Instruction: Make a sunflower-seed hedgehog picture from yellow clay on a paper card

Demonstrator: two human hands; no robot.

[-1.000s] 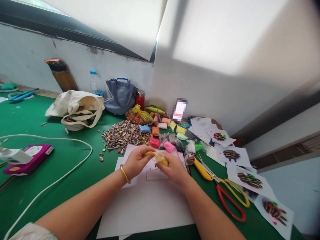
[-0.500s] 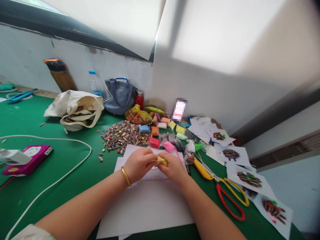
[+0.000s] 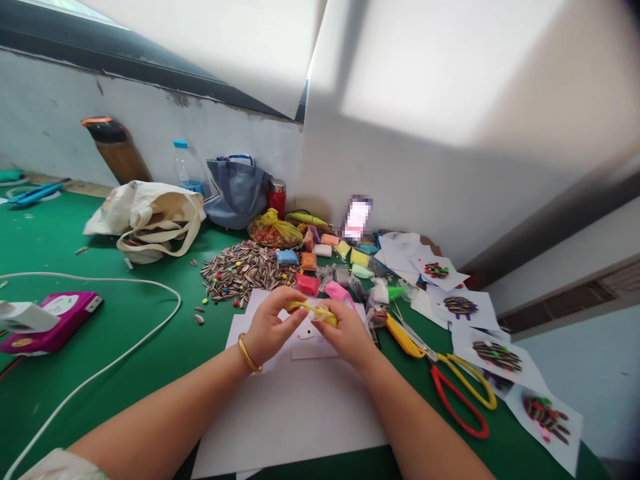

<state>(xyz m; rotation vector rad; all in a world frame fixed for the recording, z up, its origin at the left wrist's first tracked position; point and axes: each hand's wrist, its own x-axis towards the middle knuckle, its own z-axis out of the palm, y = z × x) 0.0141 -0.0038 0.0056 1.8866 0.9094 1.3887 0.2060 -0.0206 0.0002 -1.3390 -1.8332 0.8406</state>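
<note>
The left hand (image 3: 273, 327) pinches one end of a soft yellow piece (image 3: 317, 309), and the right hand (image 3: 349, 333) is clamped on its other end. The piece is stretched between them, above white paper (image 3: 290, 413). Beyond lie striped seeds (image 3: 240, 275); scissors (image 3: 433, 357) rest rightward on the green table (image 3: 125, 320).
</note>
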